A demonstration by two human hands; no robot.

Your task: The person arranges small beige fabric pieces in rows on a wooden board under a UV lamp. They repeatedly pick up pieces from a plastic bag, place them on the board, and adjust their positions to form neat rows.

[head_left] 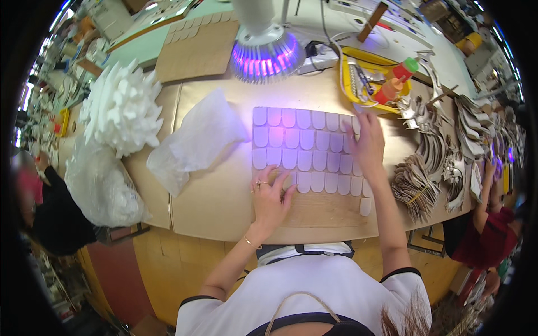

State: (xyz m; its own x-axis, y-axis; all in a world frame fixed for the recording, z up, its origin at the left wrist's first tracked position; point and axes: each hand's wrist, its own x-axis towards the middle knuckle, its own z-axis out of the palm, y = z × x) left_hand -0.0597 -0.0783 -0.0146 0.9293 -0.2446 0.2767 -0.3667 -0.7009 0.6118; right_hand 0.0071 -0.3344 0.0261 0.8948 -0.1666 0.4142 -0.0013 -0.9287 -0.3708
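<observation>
A flat board (330,215) lies in front of me, carrying rows of small pale tongue-shaped pieces (304,161). The pieces have rounded lower ends and are laid side by side, tinted violet by the lamp. My left hand (270,196) rests over the lower left of the rows, fingers apart, fingertips on or just above the pieces. My right hand (369,144) reaches to the upper right corner, thumb and fingers spread around an end piece; slight blur hides whether they touch it. One single piece (365,206) lies below the last row, at the right.
A lamp (268,53) with violet light hangs beyond the board. Left are crumpled white wrapping (199,140), white foam (120,106) and a plastic bag (103,187). A yellow tray (348,73) with bottles stands far right, near stacked curved strips (416,187). Other people sit at both sides.
</observation>
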